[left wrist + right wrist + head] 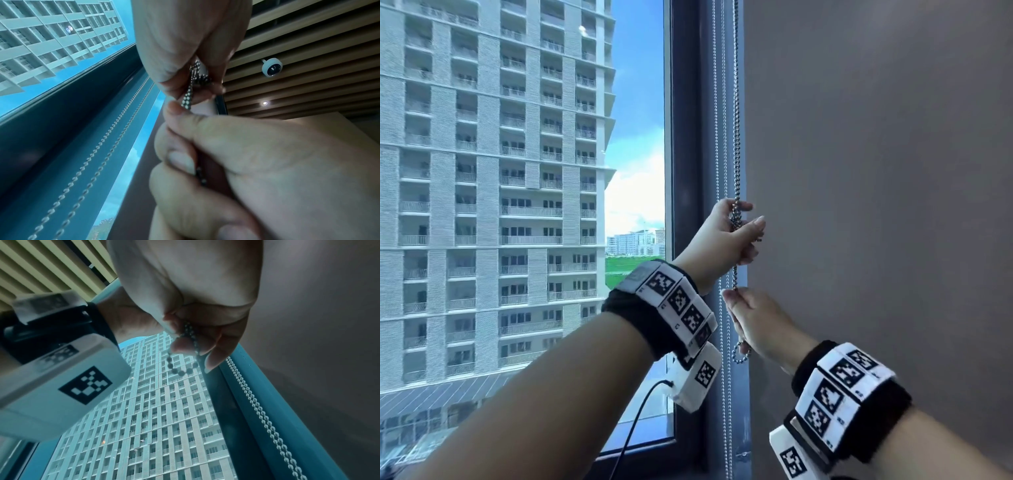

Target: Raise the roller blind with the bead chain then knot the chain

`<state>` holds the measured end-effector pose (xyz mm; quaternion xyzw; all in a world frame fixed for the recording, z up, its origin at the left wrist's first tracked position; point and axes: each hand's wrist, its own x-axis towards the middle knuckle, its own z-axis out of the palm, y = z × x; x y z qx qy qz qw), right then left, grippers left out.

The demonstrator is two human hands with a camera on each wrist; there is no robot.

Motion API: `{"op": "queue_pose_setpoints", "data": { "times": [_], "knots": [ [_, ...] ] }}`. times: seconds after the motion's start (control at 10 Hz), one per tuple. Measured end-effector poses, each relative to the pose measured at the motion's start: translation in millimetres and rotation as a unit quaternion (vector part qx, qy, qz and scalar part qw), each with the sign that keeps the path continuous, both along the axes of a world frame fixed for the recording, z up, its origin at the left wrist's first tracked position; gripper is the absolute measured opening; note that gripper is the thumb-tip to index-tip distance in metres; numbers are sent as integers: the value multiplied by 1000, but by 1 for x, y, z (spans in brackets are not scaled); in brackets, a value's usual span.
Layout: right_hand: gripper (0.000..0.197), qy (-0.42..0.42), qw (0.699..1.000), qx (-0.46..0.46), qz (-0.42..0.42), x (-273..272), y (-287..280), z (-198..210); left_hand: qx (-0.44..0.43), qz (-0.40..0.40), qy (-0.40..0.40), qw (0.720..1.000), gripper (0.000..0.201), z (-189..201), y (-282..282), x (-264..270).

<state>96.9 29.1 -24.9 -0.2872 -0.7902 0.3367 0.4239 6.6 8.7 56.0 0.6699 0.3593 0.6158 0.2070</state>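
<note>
Metal beads run through both your hands. Your right hand (760, 322) is the lower and nearer one — its fingers are curled round the bead chain (736, 113), and the chain's bottom loop (741, 353) pokes out beneath that fist, hanging free. From the right wrist view the loop dangles below the curled fingers (185, 344). Just above, your left hand (726, 236) grips the same doubled chain, thumb and forefinger pinching a bunched tangle of beads (736, 217) — whether it is a finished knot I cannot tell. The left wrist view shows the two hands close together, one above the other, with a short taut stretch of chain (188, 96) between them.

From your left hand the chain climbs straight up along the dark window frame (688, 137), against the edge of the grey roller blind (876, 171) that fills the right side. A second, paler pair of bead strands (719, 102) hangs just to the left, untouched. Beyond the glass stands a tall apartment block (493, 154) under blue sky.
</note>
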Motion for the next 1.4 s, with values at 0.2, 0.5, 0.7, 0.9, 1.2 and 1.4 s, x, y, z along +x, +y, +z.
{"op": "queue_pose_setpoints", "data": {
  "times": [0.2, 0.5, 0.7, 0.9, 1.2, 1.4],
  "knots": [
    [35, -9, 1000, 8, 9, 5, 1, -2, 14, 29, -19, 999, 15, -2, 5, 6],
    [34, -16, 999, 44, 25, 7, 4, -1, 18, 30, -44, 998, 28, 0, -1, 10],
    [40, -9, 998, 39, 41, 11, 8, -2, -8, 2, -74, 997, 24, -10, 0, 17],
    [34, -10, 997, 74, 1, 17, 12, -2, -11, -5, -97, 995, 43, -21, -7, 14],
    [57, 22, 998, 55, -31, 15, -4, -14, -43, 85, -1, 995, 57, -36, -41, -13],
    [73, 103, 982, 119, -106, -2, -16, -22, -46, 154, 37, 986, 47, -41, -82, -60]
  ]
}}
